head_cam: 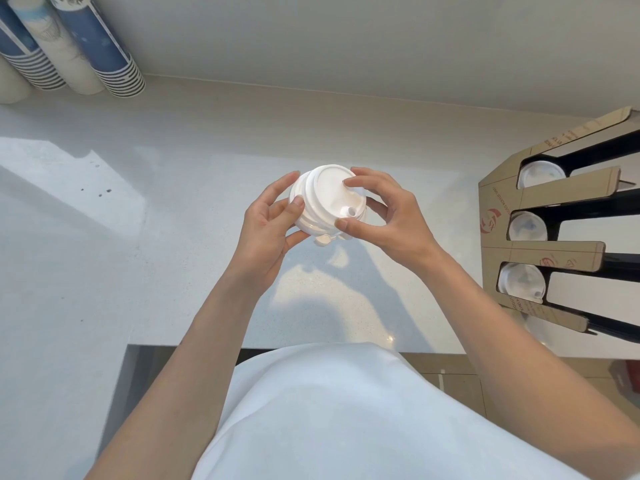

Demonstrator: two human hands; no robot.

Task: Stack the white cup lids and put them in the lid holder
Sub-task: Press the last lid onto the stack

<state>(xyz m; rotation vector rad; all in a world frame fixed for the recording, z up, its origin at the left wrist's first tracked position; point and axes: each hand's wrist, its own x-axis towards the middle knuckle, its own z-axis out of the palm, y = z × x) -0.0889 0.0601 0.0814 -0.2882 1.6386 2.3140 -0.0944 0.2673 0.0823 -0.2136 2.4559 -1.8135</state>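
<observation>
A short stack of white cup lids (325, 195) is held above the pale counter, its top lid showing a small round spout. My left hand (270, 226) grips the stack's left side with thumb and fingers. From the right, my right hand (384, 216) pinches the top lid's rim with thumb and fingertips. The brown cardboard lid holder (540, 251) stands at the right, with three slots that each hold white lids (523, 282).
Stacks of blue and white paper cups (100, 46) lie on their sides at the back left against the wall. The white counter (104, 271) ends at a front edge near my body. A dark gap and tiled floor show below the edge.
</observation>
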